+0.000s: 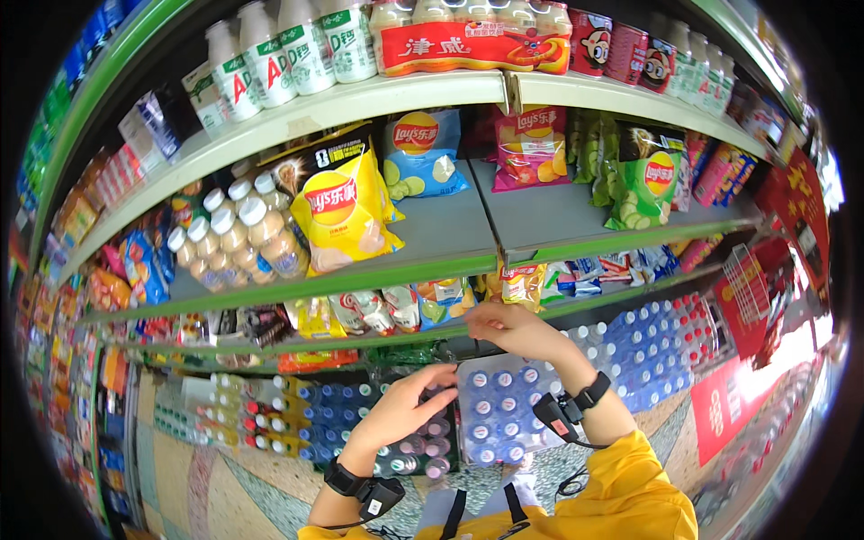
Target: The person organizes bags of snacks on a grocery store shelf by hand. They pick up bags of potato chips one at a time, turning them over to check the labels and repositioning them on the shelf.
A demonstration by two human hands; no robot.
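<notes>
My left hand point(406, 406) is over the bottled drinks on the floor, empty, thumb and fingers apart. Higher and to the right, my right hand point(516, 329) is at the lower shelf's edge, its fingers loosely bent with nothing visible in them. Close to it are a small gold Lay's chip bag point(524, 287) and a blue snack bag point(445, 300). On the shelf above stand a yellow Lay's bag point(344, 209), a blue one point(422, 154), a pink one point(531, 148) and a green one point(644, 179).
Milk-drink bottles point(297, 50) and a red-wrapped drink pack point(472, 44) line the top shelf. White-capped bottles point(246, 233) stand left of the chips. Shrink-wrapped water bottles point(496, 412) rest on the floor before me. A wire basket point(746, 283) hangs at right.
</notes>
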